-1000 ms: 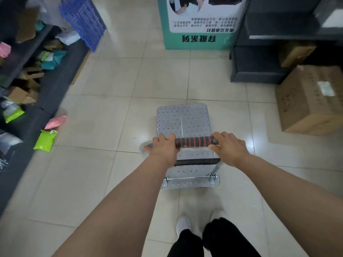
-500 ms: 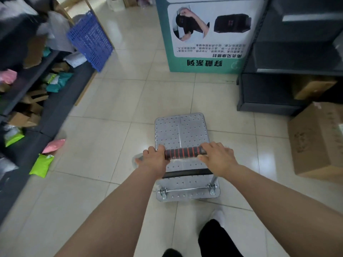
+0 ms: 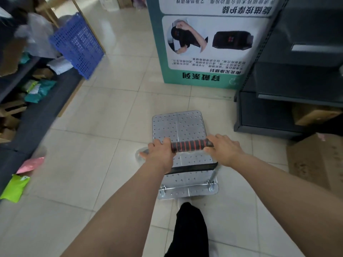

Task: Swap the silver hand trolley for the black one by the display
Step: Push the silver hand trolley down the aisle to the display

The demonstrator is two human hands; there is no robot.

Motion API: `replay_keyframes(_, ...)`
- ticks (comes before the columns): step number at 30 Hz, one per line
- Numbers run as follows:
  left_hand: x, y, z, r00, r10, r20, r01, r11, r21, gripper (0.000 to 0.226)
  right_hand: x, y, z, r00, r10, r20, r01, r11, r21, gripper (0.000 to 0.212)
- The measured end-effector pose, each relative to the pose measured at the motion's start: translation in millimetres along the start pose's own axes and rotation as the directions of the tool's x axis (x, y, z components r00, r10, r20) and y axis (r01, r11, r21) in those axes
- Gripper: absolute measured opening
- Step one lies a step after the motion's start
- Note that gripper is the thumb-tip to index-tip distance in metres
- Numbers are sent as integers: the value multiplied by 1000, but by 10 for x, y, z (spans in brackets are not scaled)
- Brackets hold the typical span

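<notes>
Tall green-and-white display board: Chinese print, mirror-reversed. Bottom green band reads 穿戴系列; heading at the top edge reads 旋磁按摩护膝. Small lines illegible.

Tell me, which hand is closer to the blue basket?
Left. The blue basket stands at the far left. The left hand holds the trolley bar's left end, on that side; the right hand holds the right end, farther away.

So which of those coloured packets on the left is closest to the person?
The lime-green packet, lowest in the view; the pink packet lies just beyond it, and the teal ones sit farther off.
</notes>
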State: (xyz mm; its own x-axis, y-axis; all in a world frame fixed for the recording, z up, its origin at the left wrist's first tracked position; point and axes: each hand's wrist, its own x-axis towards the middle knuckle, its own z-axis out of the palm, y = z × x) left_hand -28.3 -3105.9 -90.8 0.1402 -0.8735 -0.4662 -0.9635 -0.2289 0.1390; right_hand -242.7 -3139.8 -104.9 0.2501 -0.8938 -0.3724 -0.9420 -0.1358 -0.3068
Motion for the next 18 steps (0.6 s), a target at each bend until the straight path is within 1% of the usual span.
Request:
replay_keyframes(2,254,121,-119,1000,-7,14,7,1000,-1,32,257,81,-147,1000,-9,-11,8,1000,-16,19)
replay_keyframes(4,506,261,-244,1000,-4,30,5,1000,-19,32,512,192,-262,998,-23,-64,22,1000,-19,22)
replay_keyframes(7,845,480,-465,997,7,78,-4,999,-36,33,894,326,-464,991,15,-130,-15,1000,-1,29)
replay_keyframes(8,945,548,-525,996,11,93,-8,999,-38,33,1023,373,-542,991,20,-131,-22,1000,-11,30)
replay_keyframes(10,1130,677,-625,994,16,108,-12,999,-34,33,1273,468,-716,996,9,-89,-13,999,-41,29)
replay_keyframes(13,1419,825,-751,995,1,102,2,1000,-29,36,1624,575,-963,999,-38,-37,35,995,-90,26)
replay_keyframes(18,1784,932,-930,998,-14,60,15,1000,-1,33,1952,622,-1158,995,-79,-61,71,990,-122,28)
